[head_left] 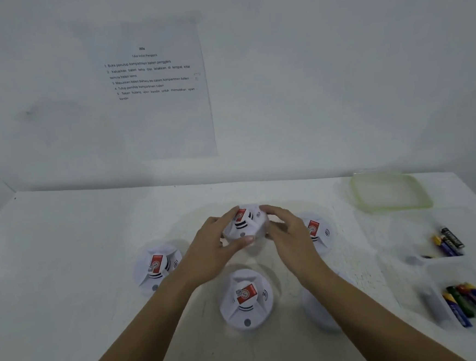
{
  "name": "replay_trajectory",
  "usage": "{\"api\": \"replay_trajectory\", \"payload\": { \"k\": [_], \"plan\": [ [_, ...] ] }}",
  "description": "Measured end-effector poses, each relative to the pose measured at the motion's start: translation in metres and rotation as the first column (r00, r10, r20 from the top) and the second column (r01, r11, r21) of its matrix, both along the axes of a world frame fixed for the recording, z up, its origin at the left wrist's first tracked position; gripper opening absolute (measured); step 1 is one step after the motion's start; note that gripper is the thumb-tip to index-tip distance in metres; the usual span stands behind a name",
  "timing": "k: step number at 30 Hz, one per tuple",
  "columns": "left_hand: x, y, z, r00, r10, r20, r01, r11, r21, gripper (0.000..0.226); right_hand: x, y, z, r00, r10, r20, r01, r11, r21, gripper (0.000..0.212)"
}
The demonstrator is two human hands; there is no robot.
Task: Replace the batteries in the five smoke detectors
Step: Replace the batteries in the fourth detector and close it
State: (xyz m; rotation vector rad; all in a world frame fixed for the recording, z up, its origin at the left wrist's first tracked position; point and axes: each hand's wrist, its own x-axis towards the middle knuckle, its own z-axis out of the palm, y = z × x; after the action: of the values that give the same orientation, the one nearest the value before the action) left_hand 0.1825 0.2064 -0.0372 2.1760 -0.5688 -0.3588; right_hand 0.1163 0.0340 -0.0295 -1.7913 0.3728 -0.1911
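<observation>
Both hands grip one white smoke detector (244, 225) with a red sticker, raised slightly over the table's middle. My left hand (213, 245) wraps its left side, thumb across the front. My right hand (285, 230) covers its right side. Three more detectors lie face up: one at the left (157, 268), one near me (246, 298), one behind my right hand (317, 231). A further white detector (318, 310) is mostly hidden under my right forearm. Several batteries lie in a clear container (449, 242) at the right, and several more in a nearer one (471, 300).
The white table (68, 279) meets a white wall. A printed instruction sheet (152, 87) hangs on the wall. A clear lid with a yellow-green rim (389, 194) lies at the back right, behind the battery containers.
</observation>
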Motion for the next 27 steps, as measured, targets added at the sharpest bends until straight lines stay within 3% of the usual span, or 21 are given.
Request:
{"api": "replay_trajectory", "payload": {
  "k": [3,8,11,15,18,22,27],
  "plan": [
    [-0.015,0.0,0.022,0.998,0.006,-0.059,-0.013,0.992,-0.123,0.062,-0.013,-0.005,0.017,0.994,-0.007,0.106,0.0,0.998,0.068,0.038],
    [-0.046,-0.003,0.052,0.974,0.012,-0.224,-0.091,0.933,-0.347,0.051,-0.04,-0.015,0.039,0.965,0.106,0.238,-0.102,0.994,-0.031,0.048],
    [-0.065,-0.008,0.06,0.958,-0.016,-0.288,-0.106,0.909,-0.404,0.051,-0.053,-0.018,0.042,0.956,0.137,0.259,-0.135,0.991,-0.026,0.054],
    [-0.087,-0.02,0.07,0.969,-0.086,-0.231,-0.005,0.93,-0.367,0.059,-0.074,-0.03,0.045,0.95,0.118,0.29,-0.156,0.981,0.114,0.052],
    [-0.104,-0.031,0.074,0.989,-0.107,-0.099,0.063,0.926,-0.371,0.043,-0.088,-0.045,0.047,0.95,0.075,0.303,-0.12,0.984,0.133,0.044],
    [-0.132,-0.047,0.076,0.996,-0.087,0.031,0.092,0.926,-0.367,0.043,-0.107,-0.067,0.052,0.953,0.09,0.29,-0.123,0.987,0.099,0.029],
    [-0.165,-0.076,0.091,0.979,-0.188,-0.075,0.141,0.898,-0.416,0.052,-0.133,-0.1,0.071,0.959,0.107,0.261,-0.13,0.989,0.074,0.027]
  ]
}}
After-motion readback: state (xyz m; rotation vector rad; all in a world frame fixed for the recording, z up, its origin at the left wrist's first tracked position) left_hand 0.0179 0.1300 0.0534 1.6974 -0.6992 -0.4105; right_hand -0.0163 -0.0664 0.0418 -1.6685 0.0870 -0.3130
